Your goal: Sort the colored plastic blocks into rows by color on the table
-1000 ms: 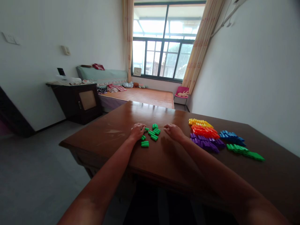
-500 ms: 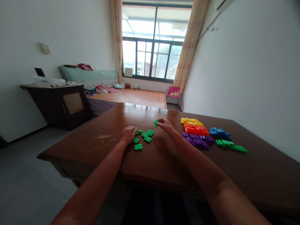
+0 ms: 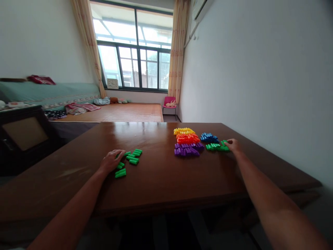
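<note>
Desk (image 3: 156,184): brown and glossy, bearing every coloured piece.
Purple pile (image 3: 187,150): on the desk, between both hands.
Right hand (image 3: 232,146): well right of the purple pile, its grip closed, fingertips together on a green piece (image 3: 223,142).
Green row (image 3: 212,147): just right of the purple pile, its right end under the right hand; whether the green piece touches it, I cannot tell.
Left hand (image 3: 112,160): well left of the purple pile, fingers at loose green pieces (image 3: 133,161); I cannot tell whether its grip is clamped on any.
Orange pile (image 3: 187,139): directly behind the purple pile.
Blue pile (image 3: 208,138): right of and behind the purple pile.
</note>
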A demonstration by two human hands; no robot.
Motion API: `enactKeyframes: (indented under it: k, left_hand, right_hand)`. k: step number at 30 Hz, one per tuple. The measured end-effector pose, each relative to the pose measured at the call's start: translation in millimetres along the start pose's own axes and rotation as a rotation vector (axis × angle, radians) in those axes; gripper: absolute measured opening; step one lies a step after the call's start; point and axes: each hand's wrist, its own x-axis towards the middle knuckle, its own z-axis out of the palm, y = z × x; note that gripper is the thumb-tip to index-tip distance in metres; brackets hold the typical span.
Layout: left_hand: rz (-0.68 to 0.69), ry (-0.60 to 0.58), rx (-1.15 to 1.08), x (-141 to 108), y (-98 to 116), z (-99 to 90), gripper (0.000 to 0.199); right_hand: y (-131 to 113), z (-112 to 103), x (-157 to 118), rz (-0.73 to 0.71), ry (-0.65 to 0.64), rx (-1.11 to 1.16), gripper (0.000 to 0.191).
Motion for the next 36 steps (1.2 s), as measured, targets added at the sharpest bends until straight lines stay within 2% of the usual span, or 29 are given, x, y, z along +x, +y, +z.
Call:
enactKeyframes:
  k: [3,7,9,11,14,16,18,21,23,24,27,30,33,36]
  left_hand:
    - [0.011,-0.033,-0.032,-1,1,-2.5,0.053]
    - [0.061,-0.097,-0.114,-3,6,-4.3,0.059]
    - [0.085,-0.127,-0.152,-4,10,-4.2,0.059]
    - [0.106,-0.147,-0.176,-6,14,-3.7,0.058]
    - [0.128,-0.144,-0.216,-8,18,-2.7,0.06]
    - [0.109,-0.081,-0.251,-9,18,-1.9,0.06]
    - [0.064,-0.008,-0.281,-9,17,-1.3,0.06]
    - [-0.007,0.052,-0.324,-11,13,-0.4,0.06]
    - [-0.048,0.065,-0.355,-13,11,0.3,0.059]
    - [-0.064,0.068,-0.368,-14,10,0.8,0.06]
    - [-0.076,0.069,-0.38,-15,8,2.1,0.06]
    - [-0.06,0.062,-0.352,-14,6,3.0,0.059]
    - [-0.053,0.044,-0.333,-13,7,3.1,0.059]
    - [-0.047,0.032,-0.315,-12,7,2.3,0.059]
  right_hand:
    - [18,4,4,0.045,-0.046,-0.115,0.021]
    - [28,12,15,0.022,-0.118,-0.318,0.026]
    - [27,10,19,0.015,-0.076,-0.382,0.032]
    - [16,11,19,-0.013,0.009,-0.415,0.035]
    - [-32,30,7,-0.22,0.076,-0.338,0.035]
    - [-83,54,-18,-0.426,0.002,-0.193,0.034]
    - [-142,82,-57,-0.605,-0.194,-0.016,0.032]
    - [-222,126,-125,-0.859,-0.575,0.151,0.026]
    - [-262,155,-161,-0.994,-0.719,0.153,0.027]
    - [-277,169,-173,-1.014,-0.756,0.129,0.029]
    - [-305,205,-189,-0.964,-0.794,0.037,0.035]
    - [-315,226,-184,-0.963,-0.859,-0.024,0.033]
    - [-313,229,-169,-0.929,-0.894,-0.166,0.022]
    - [-302,219,-150,-0.785,-0.867,-0.326,0.034]
